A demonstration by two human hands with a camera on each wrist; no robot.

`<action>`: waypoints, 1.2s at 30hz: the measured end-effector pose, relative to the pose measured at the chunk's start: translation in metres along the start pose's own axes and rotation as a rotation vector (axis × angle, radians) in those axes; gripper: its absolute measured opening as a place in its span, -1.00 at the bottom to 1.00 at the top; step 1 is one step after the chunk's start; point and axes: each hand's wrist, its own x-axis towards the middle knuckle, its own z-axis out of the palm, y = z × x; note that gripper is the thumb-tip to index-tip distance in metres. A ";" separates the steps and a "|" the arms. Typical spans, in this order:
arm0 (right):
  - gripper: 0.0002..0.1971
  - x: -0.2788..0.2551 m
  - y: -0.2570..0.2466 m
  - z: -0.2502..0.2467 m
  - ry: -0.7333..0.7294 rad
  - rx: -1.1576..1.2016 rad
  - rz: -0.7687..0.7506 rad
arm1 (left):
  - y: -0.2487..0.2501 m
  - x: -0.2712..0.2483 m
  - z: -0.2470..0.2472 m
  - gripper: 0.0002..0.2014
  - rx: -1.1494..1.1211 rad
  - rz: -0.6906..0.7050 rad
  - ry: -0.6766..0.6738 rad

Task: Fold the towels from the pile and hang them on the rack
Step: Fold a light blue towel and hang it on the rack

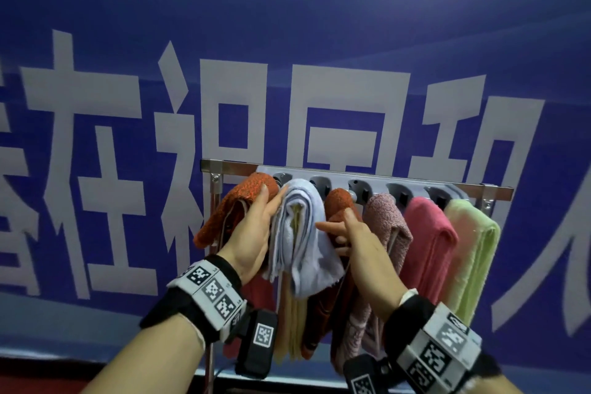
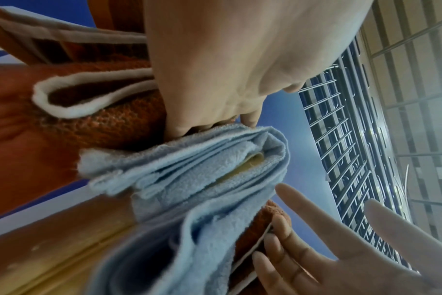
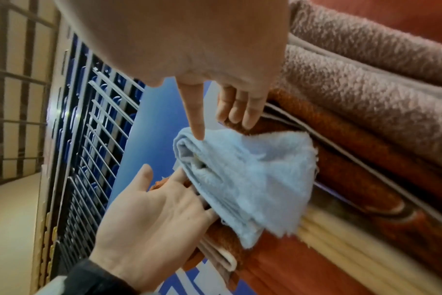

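A light blue folded towel (image 1: 300,233) hangs over a peg of the grey rack (image 1: 367,181), between an orange towel (image 1: 236,201) and a rust towel (image 1: 339,198). My left hand (image 1: 271,201) is slipped between the orange towel and the blue one, fingers straight against the blue towel's side (image 3: 253,169), thumb on the orange towel. My right hand (image 1: 339,227) reaches from the right: its index finger (image 3: 197,119) lies straight on the blue towel's top fold, and its other fingertips rest bent on the rust towel (image 3: 341,139). Neither hand grips anything.
Right of the rust towel hang a mauve towel (image 1: 387,221), a pink towel (image 1: 428,240) and a light green towel (image 1: 473,249). More towels, one yellow (image 1: 291,323), hang lower down. A blue wall with large white characters (image 1: 96,137) stands right behind the rack.
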 end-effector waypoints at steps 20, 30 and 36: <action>-0.43 0.031 0.036 0.034 -0.299 0.321 0.326 | -0.014 -0.014 -0.015 -0.25 0.087 -0.013 -0.003; -0.50 0.059 0.057 0.052 -0.299 0.438 0.297 | -0.052 -0.020 -0.006 -0.52 0.073 -0.131 0.003; -0.44 0.050 0.078 0.047 -0.253 0.513 0.414 | -0.064 -0.018 -0.005 -0.53 0.011 -0.146 0.056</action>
